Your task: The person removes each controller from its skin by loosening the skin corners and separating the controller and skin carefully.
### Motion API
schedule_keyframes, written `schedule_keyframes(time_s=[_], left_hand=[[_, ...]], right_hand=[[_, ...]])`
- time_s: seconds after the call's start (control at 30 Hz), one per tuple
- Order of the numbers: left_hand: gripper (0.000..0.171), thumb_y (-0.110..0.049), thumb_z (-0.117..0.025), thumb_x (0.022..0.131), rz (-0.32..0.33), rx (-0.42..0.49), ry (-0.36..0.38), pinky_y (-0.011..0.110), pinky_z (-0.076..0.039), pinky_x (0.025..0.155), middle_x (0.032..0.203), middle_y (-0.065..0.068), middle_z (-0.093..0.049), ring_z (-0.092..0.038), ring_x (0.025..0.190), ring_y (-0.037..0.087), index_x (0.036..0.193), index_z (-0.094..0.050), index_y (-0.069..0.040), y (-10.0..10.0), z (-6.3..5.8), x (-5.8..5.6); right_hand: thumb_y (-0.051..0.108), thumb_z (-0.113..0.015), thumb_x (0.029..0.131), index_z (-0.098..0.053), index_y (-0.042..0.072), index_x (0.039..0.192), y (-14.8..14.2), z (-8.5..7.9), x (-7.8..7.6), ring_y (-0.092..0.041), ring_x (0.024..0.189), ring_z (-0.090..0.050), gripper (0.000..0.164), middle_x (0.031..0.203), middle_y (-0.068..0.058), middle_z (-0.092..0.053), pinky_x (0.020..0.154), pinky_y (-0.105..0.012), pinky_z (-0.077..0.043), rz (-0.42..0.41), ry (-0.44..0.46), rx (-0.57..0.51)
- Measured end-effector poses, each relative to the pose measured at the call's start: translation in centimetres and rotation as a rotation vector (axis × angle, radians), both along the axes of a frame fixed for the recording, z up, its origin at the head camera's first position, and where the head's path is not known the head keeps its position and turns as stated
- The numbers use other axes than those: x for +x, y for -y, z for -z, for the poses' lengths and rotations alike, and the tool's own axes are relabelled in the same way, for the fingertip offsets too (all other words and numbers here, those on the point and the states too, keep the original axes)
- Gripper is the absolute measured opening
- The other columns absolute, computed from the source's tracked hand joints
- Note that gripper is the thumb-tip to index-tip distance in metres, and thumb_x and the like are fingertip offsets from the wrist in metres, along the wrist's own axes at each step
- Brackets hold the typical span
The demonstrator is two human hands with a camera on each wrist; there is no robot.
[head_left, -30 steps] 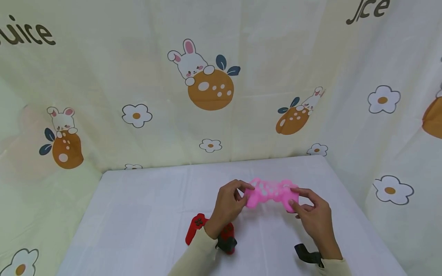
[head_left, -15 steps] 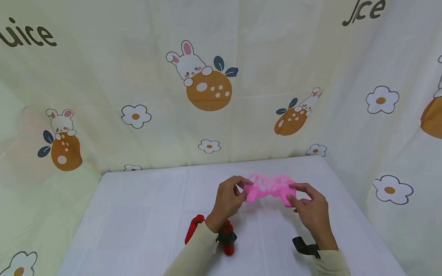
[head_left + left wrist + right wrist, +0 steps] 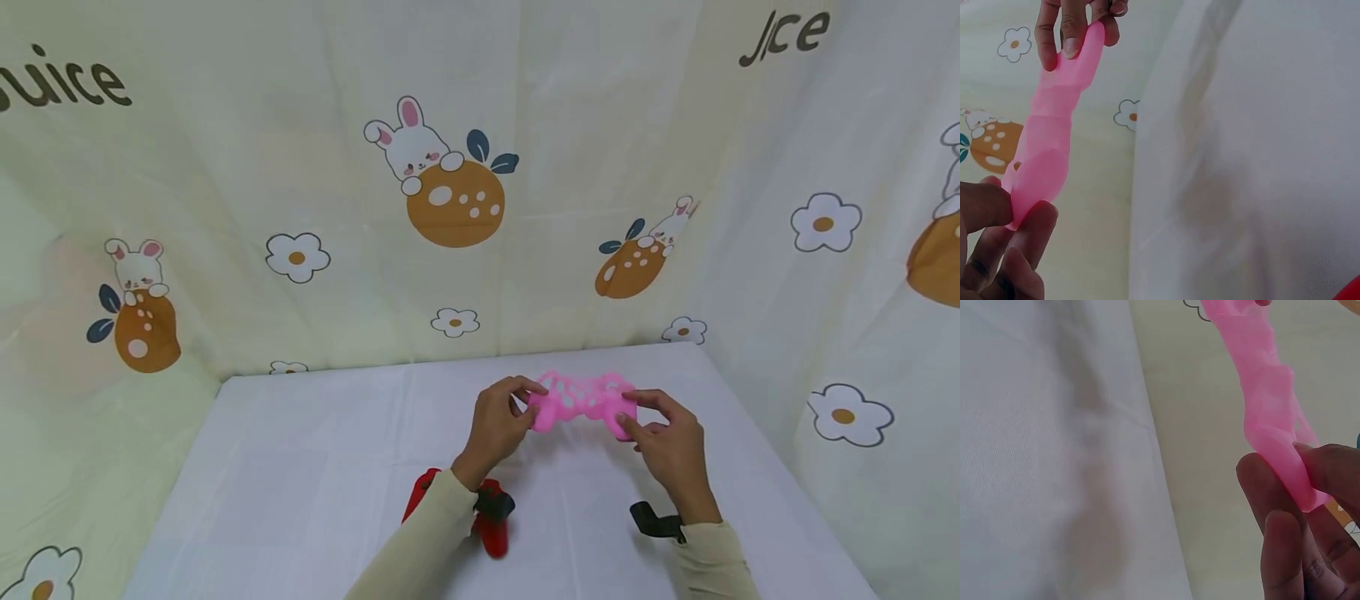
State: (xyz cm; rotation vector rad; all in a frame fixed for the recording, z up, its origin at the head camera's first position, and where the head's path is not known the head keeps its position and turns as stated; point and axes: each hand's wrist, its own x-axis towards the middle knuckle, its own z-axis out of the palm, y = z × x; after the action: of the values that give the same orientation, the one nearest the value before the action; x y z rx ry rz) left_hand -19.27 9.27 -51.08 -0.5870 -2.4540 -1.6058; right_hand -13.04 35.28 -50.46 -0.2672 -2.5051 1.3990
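Between my two hands a pink silicone controller cover (image 3: 591, 408) is held up above the table. Cut-outs show across its face, and in the left wrist view the thin pink cover (image 3: 1050, 125) looks hollow and bendy. My left hand (image 3: 493, 427) pinches its left grip between thumb and fingers. On the other side, my right hand (image 3: 672, 450) pinches the right grip the same way. A red game controller (image 3: 492, 537) lies on the table below, partly hidden by my left forearm and wrist.
The table has a white cloth (image 3: 300, 467) over it. A printed curtain (image 3: 562, 275) with rabbits, oranges and flowers hangs behind and at both sides. Black wrist-worn pieces (image 3: 654, 522) stick out near the sleeves.
Both hands have moved slightly away from me, up in the head view, carrying the pink cover with them. The left forearm now hides more of the red controller.
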Motion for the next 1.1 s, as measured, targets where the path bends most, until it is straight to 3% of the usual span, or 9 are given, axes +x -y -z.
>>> schedule_keyframes(time_s=[0.53, 0.8, 1.1], left_hand=[[0.023, -0.004, -0.078, 0.092, -0.037, -0.039, 0.07, 0.021, -0.045, 0.058, 0.087, 0.0, -0.072, -0.052, 0.061, 0.006, 0.107, -0.081, -0.021, -0.7, 1.4, -1.2], [0.022, -0.003, -0.077, 0.091, -0.041, -0.064, 0.094, 0.021, -0.045, 0.055, 0.088, 0.003, -0.072, -0.051, 0.057, 0.005, 0.107, -0.08, -0.018, -0.9, 2.4, -1.7], [0.024, -0.002, -0.077, 0.091, -0.068, -0.094, 0.154, 0.021, -0.043, 0.05, 0.087, 0.002, -0.07, -0.051, 0.05, 0.006, 0.107, -0.08, -0.019, -1.5, 3.1, -2.1]], right_hand=[[0.027, -0.08, 0.097, -0.071, 0.02, 0.128, -0.6, 2.2, -2.1, -0.034, 0.075, -0.078, 0.033, 0.136, -0.015, -0.069, 0.059, -0.029, -0.051, -0.018, 0.032, 0.044], [0.03, -0.079, 0.097, -0.07, 0.021, 0.129, -1.0, 3.6, -3.2, -0.029, 0.073, -0.076, 0.035, 0.138, -0.014, -0.068, 0.065, -0.032, -0.045, -0.018, 0.109, 0.067], [0.025, -0.079, 0.097, -0.071, 0.023, 0.129, -1.2, 4.5, -3.8, -0.024, 0.066, -0.067, 0.033, 0.137, -0.014, -0.069, 0.061, -0.031, -0.042, -0.021, 0.137, 0.111]])
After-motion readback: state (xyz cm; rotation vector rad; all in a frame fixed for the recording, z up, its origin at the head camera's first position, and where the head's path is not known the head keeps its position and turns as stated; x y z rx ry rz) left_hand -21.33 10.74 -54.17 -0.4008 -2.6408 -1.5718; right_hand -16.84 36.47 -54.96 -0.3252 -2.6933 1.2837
